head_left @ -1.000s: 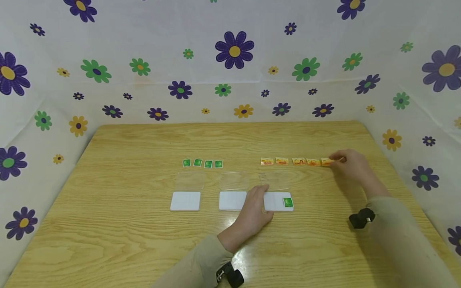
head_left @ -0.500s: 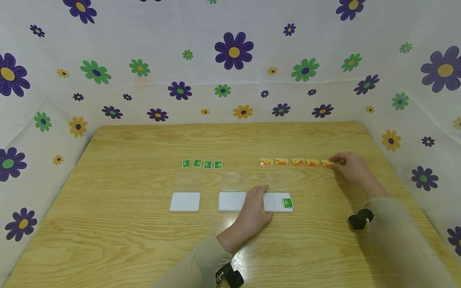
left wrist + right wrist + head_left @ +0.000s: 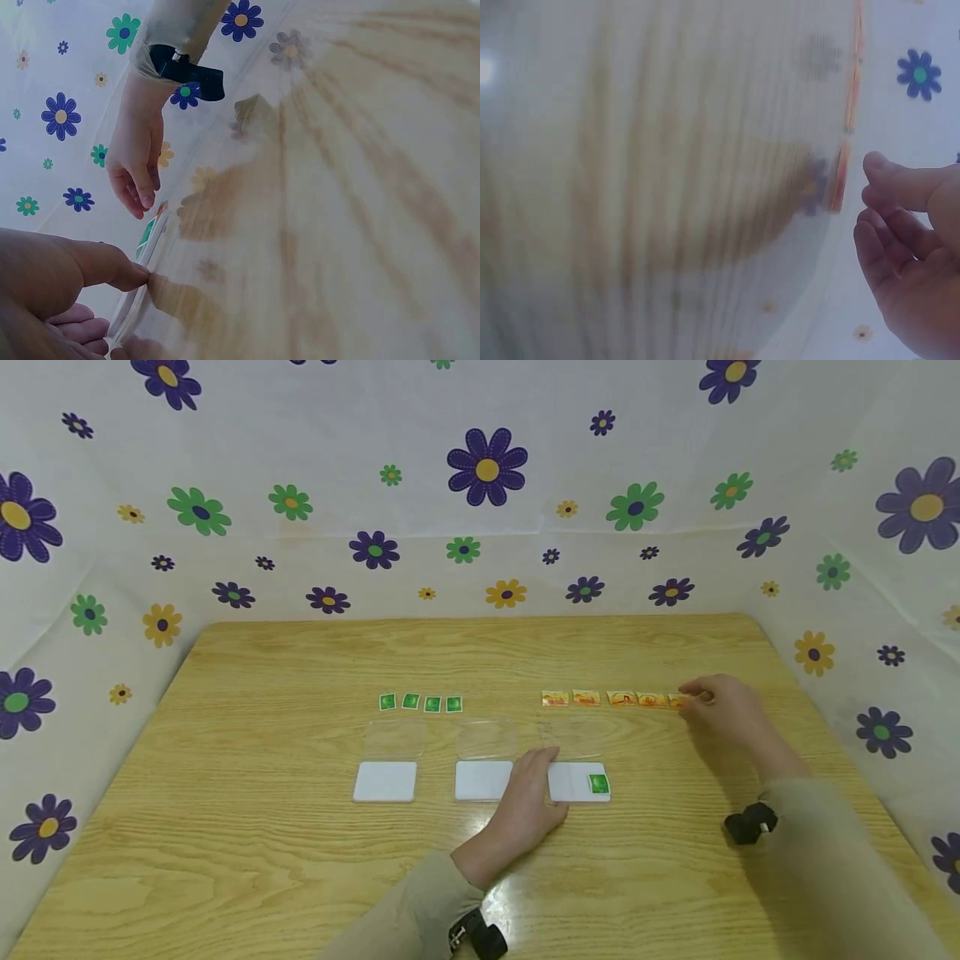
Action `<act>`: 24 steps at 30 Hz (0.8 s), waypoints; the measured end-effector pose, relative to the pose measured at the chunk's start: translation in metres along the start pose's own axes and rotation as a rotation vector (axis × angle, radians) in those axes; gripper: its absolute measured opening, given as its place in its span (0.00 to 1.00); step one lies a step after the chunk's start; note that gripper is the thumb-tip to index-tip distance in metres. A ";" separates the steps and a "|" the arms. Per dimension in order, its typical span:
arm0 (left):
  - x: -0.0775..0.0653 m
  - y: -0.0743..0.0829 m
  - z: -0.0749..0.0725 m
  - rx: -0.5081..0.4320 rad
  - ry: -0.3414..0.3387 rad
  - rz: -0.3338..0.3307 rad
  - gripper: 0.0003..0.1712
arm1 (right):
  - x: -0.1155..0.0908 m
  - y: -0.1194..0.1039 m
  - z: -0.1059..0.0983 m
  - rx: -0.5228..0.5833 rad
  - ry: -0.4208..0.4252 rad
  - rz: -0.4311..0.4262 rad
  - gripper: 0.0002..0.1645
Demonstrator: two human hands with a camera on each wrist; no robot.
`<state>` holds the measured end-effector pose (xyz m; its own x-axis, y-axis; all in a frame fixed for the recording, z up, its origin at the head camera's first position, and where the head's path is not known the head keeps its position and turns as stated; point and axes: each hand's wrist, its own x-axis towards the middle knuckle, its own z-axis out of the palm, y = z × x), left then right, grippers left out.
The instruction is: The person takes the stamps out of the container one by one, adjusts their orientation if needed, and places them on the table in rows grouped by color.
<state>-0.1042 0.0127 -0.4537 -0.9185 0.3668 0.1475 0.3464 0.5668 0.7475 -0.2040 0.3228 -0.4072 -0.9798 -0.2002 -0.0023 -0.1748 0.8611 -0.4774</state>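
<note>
My left hand (image 3: 530,797) holds a flat white rectangular case (image 3: 573,782) by its long edges, thumb at the near side and fingers at the far side. A small green square sticker (image 3: 598,784) lies on the case's right end. My right hand (image 3: 727,710) hovers at the right end of a row of small orange picture cards, partly covering the last orange card (image 3: 674,701). In the right wrist view its loosely curled fingers (image 3: 876,166) stand apart from that orange card (image 3: 839,178), with nothing seen between them.
Two more white cases, a left one (image 3: 385,782) and a middle one (image 3: 480,780), lie in line on the wooden table (image 3: 225,860). Clear plastic covers (image 3: 394,738) lie behind them. Several green squares (image 3: 432,704) form a row farther back. Flowered cloth (image 3: 315,443) surrounds the table.
My right hand has shifted slightly left over the last orange card, covering more of it. The left hand and the cases stay where they were.
</note>
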 end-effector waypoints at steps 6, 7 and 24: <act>-0.001 0.000 0.000 -0.002 0.002 0.000 0.39 | -0.010 -0.023 0.016 0.002 0.026 -0.090 0.19; -0.001 0.001 0.000 -0.003 0.001 -0.001 0.39 | -0.011 -0.027 0.020 0.008 0.024 -0.102 0.19; 0.000 -0.001 0.001 0.023 0.016 0.022 0.39 | -0.033 -0.074 0.059 0.083 -0.212 -0.441 0.24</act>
<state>-0.1043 0.0132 -0.4549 -0.9134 0.3680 0.1741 0.3708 0.5755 0.7289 -0.1534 0.2382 -0.4232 -0.7713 -0.6351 0.0407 -0.5511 0.6347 -0.5417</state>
